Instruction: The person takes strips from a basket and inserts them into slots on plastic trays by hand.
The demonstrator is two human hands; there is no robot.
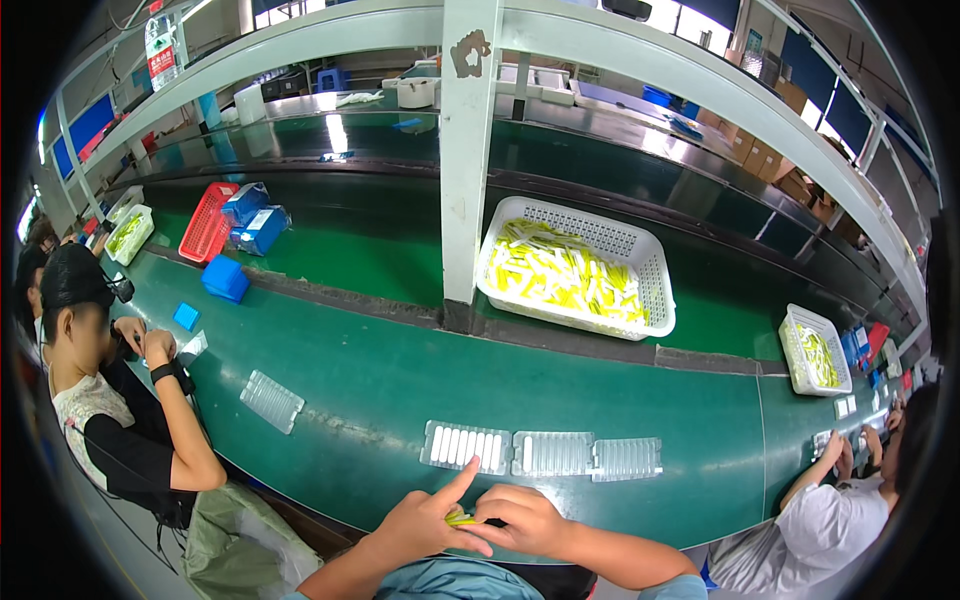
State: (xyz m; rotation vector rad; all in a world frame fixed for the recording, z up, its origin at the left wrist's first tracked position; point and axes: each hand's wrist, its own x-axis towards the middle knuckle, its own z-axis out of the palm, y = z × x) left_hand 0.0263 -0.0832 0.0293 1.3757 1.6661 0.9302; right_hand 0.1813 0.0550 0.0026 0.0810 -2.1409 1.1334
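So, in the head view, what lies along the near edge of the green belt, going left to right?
Blue block → lone clear tray → tray filled with white pieces → middle clear tray → right clear tray.

Just beyond the left hand and right hand, three clear blister trays are lying in a row across the green surface, blocking a low straight reach forward. Open green belt is stretching left of them as far as a lone clear tray, and another bare strip is running behind the row. Farther off, a white upright post is standing straight ahead, cutting the far reach in two. Right of it, a white basket of yellow parts is filling the raised far lane. Seated workers' arms are crowding both ends: left and right.
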